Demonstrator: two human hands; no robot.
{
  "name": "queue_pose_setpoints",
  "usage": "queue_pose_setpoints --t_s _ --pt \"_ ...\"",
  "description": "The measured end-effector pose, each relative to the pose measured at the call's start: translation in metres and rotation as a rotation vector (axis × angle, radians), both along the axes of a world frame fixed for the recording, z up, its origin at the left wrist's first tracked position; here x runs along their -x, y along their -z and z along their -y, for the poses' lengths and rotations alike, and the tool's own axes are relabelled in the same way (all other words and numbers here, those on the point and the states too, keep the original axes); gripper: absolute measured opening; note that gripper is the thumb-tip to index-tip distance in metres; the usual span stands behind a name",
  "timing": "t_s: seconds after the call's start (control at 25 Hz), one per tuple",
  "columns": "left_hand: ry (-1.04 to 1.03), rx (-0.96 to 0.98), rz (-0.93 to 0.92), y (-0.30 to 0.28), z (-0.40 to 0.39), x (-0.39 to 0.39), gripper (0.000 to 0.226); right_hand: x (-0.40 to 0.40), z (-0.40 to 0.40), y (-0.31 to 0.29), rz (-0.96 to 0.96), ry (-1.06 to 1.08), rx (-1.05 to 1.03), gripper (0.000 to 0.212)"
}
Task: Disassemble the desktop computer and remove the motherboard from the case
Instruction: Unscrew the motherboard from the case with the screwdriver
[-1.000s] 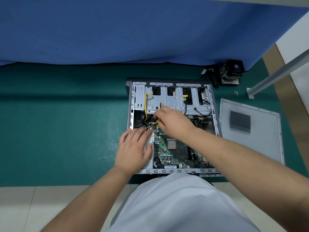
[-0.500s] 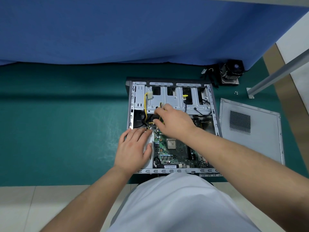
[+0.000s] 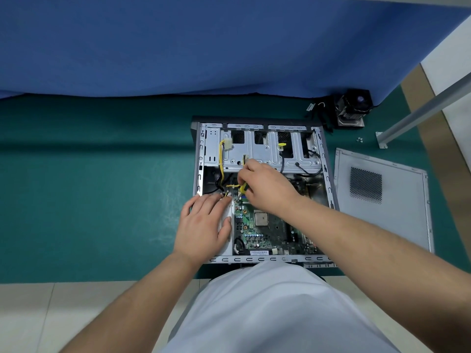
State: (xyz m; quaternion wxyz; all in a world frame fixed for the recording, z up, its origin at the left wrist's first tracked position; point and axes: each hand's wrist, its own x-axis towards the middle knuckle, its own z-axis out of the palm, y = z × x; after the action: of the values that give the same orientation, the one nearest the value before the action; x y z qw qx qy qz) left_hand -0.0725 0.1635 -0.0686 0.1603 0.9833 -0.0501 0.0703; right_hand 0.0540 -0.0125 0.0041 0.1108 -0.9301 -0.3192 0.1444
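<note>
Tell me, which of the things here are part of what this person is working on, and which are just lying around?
In use:
- open computer case
- motherboard inside it
- screwdriver, held by the right hand
- left hand, resting on the case's left side

Lying about:
- side panel, right of the case
- cooler fan by the blue cloth
- loose screws

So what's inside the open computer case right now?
Inside the case: the green motherboard, yellow and black cables, and a metal drive cage. The right hand holds a screwdriver there; both hands cover part of the board.
</note>
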Motion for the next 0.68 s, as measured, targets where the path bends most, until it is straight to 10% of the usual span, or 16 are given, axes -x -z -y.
queue_pose_setpoints --t_s 0.68 --pt "0.008 0.018 -0.014 -0.0016 -0.0005 0.0005 0.044 0.0005 0.0027 -0.0005 0.020 0.036 0.006 0.026"
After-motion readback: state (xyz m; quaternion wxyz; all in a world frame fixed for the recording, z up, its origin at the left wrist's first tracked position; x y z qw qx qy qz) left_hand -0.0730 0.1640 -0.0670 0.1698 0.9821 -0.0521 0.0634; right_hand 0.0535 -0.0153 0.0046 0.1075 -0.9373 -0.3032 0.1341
